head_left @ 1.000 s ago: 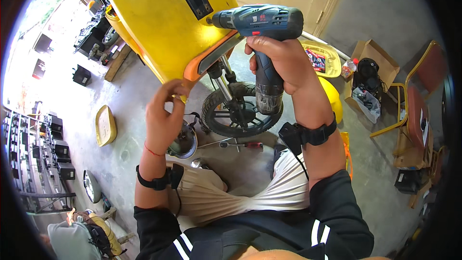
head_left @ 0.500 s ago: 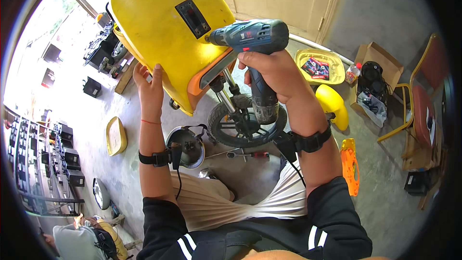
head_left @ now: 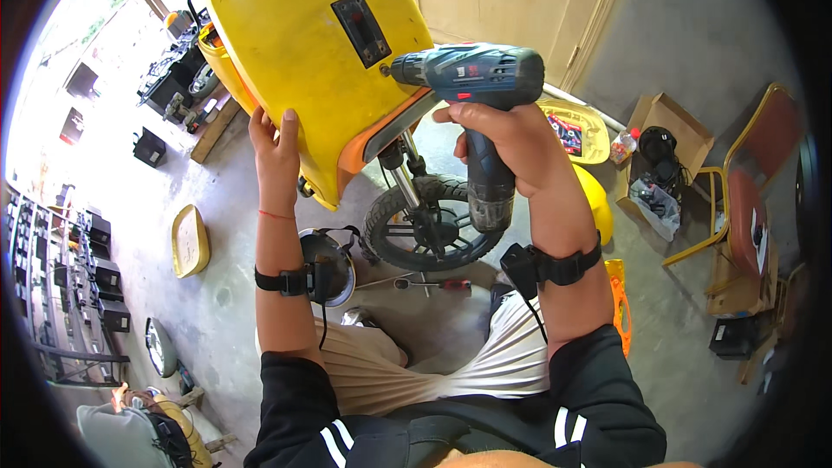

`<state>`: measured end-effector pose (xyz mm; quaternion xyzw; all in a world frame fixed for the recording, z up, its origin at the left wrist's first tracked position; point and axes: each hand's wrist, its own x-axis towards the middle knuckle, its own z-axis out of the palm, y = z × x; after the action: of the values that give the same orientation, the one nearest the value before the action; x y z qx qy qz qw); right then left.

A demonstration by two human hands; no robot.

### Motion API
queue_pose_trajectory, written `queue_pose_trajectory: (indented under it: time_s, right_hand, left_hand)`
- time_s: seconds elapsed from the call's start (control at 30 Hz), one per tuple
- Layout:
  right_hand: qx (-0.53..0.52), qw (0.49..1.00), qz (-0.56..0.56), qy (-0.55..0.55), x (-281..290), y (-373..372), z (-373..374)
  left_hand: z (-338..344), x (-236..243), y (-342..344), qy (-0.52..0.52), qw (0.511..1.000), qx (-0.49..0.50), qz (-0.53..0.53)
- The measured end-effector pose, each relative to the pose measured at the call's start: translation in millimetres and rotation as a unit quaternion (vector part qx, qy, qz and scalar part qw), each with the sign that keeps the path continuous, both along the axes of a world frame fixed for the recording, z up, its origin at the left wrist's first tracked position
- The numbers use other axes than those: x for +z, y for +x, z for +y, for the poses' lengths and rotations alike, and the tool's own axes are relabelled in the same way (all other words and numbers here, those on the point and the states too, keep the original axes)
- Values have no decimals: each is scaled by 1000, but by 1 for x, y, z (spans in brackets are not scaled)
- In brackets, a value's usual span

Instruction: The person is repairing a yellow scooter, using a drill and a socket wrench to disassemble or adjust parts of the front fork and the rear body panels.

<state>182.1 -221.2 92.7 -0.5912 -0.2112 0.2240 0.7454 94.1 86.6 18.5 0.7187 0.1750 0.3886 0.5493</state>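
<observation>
A cordless drill (head_left: 472, 74) with a blue-and-black body is gripped by my right hand (head_left: 511, 143), fingers wrapped round its handle. The drill's nose points left, at a small round fastener spot (head_left: 385, 70) on a large yellow fairing (head_left: 303, 43). Whether the bit touches is hard to see. A black rectangular fitting (head_left: 360, 29) sits just above that spot. My left hand (head_left: 276, 143) is at the fairing's lower left edge, thumb up along the yellow face, fingers stretched and apart. Beneath the fairing are a fork (head_left: 402, 175) and a black-tyred front wheel (head_left: 429, 224).
A round headlamp-like shell (head_left: 329, 264) and a red-handled screwdriver (head_left: 452, 284) lie on the floor below. A yellow tray (head_left: 579, 152), cardboard box (head_left: 652, 126) and red chair (head_left: 754, 199) stand right. Another person (head_left: 126, 433) is at lower left, near racks with black boxes (head_left: 104, 277).
The view has shifted a little. The drill and right hand sit slightly farther right and lower in the picture, the drill nose still by the same spot. My left fingers lie closer to the fairing edge.
</observation>
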Motion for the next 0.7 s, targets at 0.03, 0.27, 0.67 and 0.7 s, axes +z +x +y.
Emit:
queue_pose_trajectory:
  time_s: [0.03,0.27,0.67,0.7]
  right_hand:
    - [-15,1000,10,-18,1,0,-1]
    - [-48,997,41,-46,4,4,-4]
    - [-18,999,-37,-21,6,-3,2]
    - [-27,999,-33,-28,4,-2,2]
  left_hand:
    - [0,-2,1,0,1000,3,-4]
    - [-2,-4,3,-12,999,-6,-36]
    - [-11,4,0,13,999,33,-18]
    - [-11,5,0,9,999,27,-21]
